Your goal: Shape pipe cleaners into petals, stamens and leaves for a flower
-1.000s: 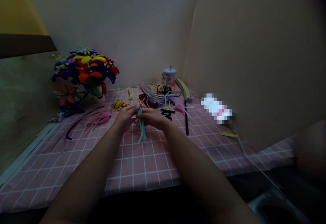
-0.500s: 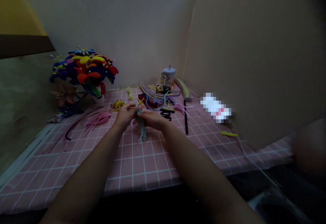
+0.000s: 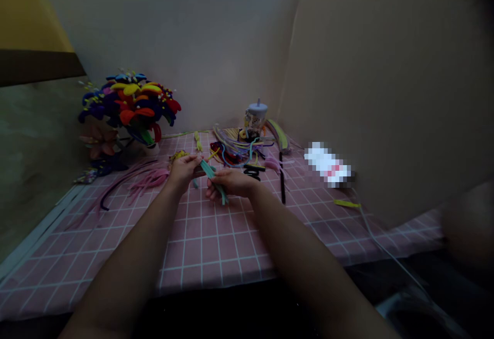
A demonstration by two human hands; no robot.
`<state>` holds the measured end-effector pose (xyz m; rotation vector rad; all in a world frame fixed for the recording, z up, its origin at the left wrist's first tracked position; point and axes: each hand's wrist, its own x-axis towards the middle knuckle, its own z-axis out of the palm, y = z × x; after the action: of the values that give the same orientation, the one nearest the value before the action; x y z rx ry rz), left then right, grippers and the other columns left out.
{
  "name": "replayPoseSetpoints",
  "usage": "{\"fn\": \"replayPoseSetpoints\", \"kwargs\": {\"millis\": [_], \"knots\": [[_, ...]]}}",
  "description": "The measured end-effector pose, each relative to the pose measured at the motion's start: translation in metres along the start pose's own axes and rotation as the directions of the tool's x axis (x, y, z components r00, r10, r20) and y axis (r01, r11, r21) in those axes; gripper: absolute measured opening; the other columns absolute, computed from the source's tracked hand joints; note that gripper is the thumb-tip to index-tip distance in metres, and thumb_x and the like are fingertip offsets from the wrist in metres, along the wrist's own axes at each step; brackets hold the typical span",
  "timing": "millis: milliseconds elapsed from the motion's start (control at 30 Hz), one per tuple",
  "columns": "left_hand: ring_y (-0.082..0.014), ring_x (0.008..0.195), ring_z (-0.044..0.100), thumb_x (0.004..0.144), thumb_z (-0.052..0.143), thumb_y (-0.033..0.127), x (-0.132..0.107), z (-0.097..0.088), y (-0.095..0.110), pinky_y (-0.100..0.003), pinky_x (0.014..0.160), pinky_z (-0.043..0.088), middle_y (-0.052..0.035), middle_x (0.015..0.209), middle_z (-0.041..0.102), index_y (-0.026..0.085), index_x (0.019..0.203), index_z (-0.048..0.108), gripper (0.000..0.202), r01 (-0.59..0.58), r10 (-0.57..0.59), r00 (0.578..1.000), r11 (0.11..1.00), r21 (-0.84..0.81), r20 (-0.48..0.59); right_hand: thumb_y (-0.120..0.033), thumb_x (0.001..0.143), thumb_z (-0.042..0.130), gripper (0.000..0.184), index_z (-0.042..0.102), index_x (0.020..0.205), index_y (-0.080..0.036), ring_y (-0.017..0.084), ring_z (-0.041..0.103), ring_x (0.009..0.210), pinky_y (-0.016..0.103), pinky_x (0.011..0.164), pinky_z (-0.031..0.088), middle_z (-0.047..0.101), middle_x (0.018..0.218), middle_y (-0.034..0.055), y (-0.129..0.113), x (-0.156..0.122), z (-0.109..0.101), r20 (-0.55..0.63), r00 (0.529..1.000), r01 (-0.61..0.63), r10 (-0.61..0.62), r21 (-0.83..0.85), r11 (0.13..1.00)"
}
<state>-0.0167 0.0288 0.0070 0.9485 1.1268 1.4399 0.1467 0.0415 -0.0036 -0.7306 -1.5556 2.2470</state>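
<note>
The left hand (image 3: 184, 170) is pinched nearly shut, thumb and fingertips closed on the upper end of a teal chenille stem (image 3: 210, 174). The right hand (image 3: 231, 183) is half curled, with its fingers gathered around the stem's lower length, which slants down between the hands and ends just past the right fingertips. The two hands sit close together, and a short pinch like this gives good control, since the stem's wire can bend right where the fingers press. Just beyond the left hand lies a small heap of yellow beads (image 3: 177, 157), with pink chenille stems (image 3: 148, 180) further left and a dark purple stem (image 3: 116, 191) past those. Ahead of the hands is a tangle of multicoloured chenille stems (image 3: 231, 147), and a black coil (image 3: 251, 174) sits just beyond the right hand, so wide swings that way could catch them. A black stem (image 3: 282, 179) lies further right. Toward the person, the pink grid tablecloth (image 3: 216, 246) runs to its front edge, giving the forearms their longest stretch of cloth.
</note>
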Motion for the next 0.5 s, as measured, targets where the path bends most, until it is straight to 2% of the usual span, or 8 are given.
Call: {"fn": "replayPoseSetpoints", "kwargs": {"millis": [100,233,267,333,400,467,500], "knots": [[-0.0122,0.058,0.063,0.064,0.068,0.02,0.003,-0.004,0.0,-0.028,0.06,0.052,-0.0045,0.071,0.066,0.011,0.076,0.06,0.018,0.027,-0.028,0.999,0.999,-0.035,-0.023,-0.016,0.088,0.039,0.02,0.053,0.075,-0.011,0.013,0.064,0.056,0.023,0.056,0.051,0.067,0.065,0.0075,0.0,-0.001,-0.004,-0.006,0.999,-0.032,0.032,-0.027,0.999],[-0.0126,0.061,0.063,0.065,0.064,0.018,0.009,-0.009,-0.005,-0.031,0.068,0.052,-0.0043,0.07,0.065,0.011,0.076,0.059,0.014,0.013,-0.015,0.999,0.999,-0.036,-0.048,-0.021,0.087,0.045,0.019,0.055,0.075,-0.01,0.012,0.063,0.055,0.024,0.057,0.052,0.067,0.067,0.0086,-0.001,-0.004,-0.013,-0.003,0.998,-0.066,0.066,-0.056,0.996],[-0.0134,0.062,0.063,0.067,0.062,0.019,0.011,-0.01,-0.006,-0.033,0.07,0.052,-0.0046,0.071,0.065,0.011,0.076,0.059,0.013,-0.003,0.003,0.999,1.0,0.011,-0.051,-0.022,0.087,0.046,0.019,0.056,0.076,-0.01,0.012,0.063,0.055,0.024,0.057,0.051,0.067,0.068,0.0087,-0.001,-0.005,-0.015,-0.007,0.998,-0.067,0.067,-0.064,0.996],[-0.0165,0.066,0.064,0.071,0.056,0.022,0.012,-0.013,-0.004,-0.037,0.073,0.051,-0.0064,0.072,0.066,0.012,0.079,0.06,0.013,-0.097,0.111,0.993,0.966,0.238,-0.046,-0.022,0.086,0.046,0.019,0.056,0.077,-0.01,0.012,0.063,0.055,0.023,0.055,0.051,0.067,0.068,0.0083,0.0,-0.005,-0.02,-0.013,0.998,-0.068,0.067,-0.104,0.992],[-0.0212,0.079,0.063,0.073,0.053,0.023,0.01,-0.015,0.002,-0.042,0.082,0.047,-0.0097,0.08,0.067,0.013,0.082,0.062,0.016,-0.233,0.265,0.964,0.837,0.495,0.006,-0.02,0.086,0.044,0.019,0.056,0.076,-0.01,0.011,0.062,0.054,0.021,0.054,0.05,0.066,0.066,0.0073,0.001,-0.004,-0.022,-0.011,0.997,-0.08,0.079,-0.18,0.98],[-0.0248,0.101,0.057,0.071,0.056,0.021,0.004,-0.014,0.011,-0.043,0.096,0.036,-0.0123,0.098,0.065,0.015,0.087,0.064,0.019,-0.358,0.383,0.917,0.678,0.642,0.108,-0.019,0.087,0.042,0.021,0.055,0.074,-0.01,0.01,0.06,0.05,0.02,0.051,0.048,0.065,0.06,0.0053,0.003,-0.002,-0.021,-0.028,0.992,-0.128,0.125,-0.306,0.943],[-0.0255,0.109,0.052,0.072,0.054,0.021,-0.002,-0.011,0.015,-0.043,0.1,0.031,-0.013,0.109,0.062,0.015,0.093,0.064,0.023,-0.453,0.439,0.867,0.497,0.74,0.236,-0.019,0.087,0.04,0.022,0.055,0.073,-0.01,0.009,0.059,0.048,0.019,0.05,0.048,0.063,0.057,0.004,0.004,-0.001,-0.02,-0.044,0.987,-0.161,0.156,-0.386,0.908]]}}
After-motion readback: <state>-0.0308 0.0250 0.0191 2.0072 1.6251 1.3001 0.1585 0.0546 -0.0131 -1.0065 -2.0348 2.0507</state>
